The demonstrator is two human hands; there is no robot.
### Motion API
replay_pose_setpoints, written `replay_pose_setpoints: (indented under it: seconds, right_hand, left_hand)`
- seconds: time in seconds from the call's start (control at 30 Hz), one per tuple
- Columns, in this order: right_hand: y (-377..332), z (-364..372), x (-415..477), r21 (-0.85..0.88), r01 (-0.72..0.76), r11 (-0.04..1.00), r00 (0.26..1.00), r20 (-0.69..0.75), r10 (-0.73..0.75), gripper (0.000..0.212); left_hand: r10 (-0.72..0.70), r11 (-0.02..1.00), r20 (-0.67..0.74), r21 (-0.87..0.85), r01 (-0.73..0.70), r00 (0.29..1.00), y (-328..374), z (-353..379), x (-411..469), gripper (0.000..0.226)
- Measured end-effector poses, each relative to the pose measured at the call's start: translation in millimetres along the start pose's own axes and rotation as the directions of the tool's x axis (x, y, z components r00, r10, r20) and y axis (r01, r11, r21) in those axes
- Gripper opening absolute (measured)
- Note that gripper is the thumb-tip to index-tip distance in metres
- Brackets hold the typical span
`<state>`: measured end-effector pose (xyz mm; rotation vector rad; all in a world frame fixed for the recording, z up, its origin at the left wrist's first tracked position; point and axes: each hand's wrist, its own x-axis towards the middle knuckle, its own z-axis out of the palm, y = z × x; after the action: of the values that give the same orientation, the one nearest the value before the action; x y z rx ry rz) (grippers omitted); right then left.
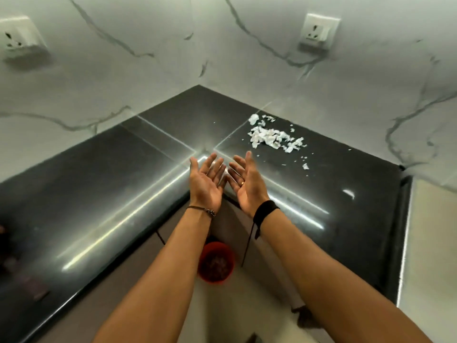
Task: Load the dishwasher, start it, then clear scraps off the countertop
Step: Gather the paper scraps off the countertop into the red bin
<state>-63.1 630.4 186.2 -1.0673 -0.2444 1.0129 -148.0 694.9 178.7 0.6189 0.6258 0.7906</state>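
Left hand [206, 185], right hand [247, 188] palm-up above inner countertop [99, 194] edge, scraps [270, 138] beyond

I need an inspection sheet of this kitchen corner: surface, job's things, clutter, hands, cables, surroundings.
Surface: black countertop, glossy, in a corner.
Job's things: white scraps piled on its right part, small bits scattered beside.
Clutter: dark thing at the left edge, too blurred to tell.
Hands: left hand and right hand palms up, open, empty.
Cables: nothing seen.
Surroundings: marble wall, left socket, right socket, red bin on the floor.
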Motion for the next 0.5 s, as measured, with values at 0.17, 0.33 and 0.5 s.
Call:
replay_pose_setpoints:
  seconds: [0.17,0.33,0.5]
  right_hand:
    - [-22.6,-23.8,-4.0,0.008,0.094,0.995,0.993,-0.07,-0.094,0.056]
    - [-45.1,-62.3,-3.4,0.006,0.154,0.988,0.977,-0.152,-0.152,0.052]
    - [-61.8,-108.1,14.5,0.03,0.185,0.982,0.954,-0.245,-0.172,0.043]
  left_hand:
    - [-0.043,0.998,0.106,0.048,0.038,0.993,-13.9,30.3,7.8,0.07]
    - [-0.113,0.99,0.172,0.105,0.096,0.979,-43.6,59.5,25.8,0.07]
    - [-0.188,0.976,0.2,0.148,0.16,0.962,-83.5,91.6,48.7,0.07]
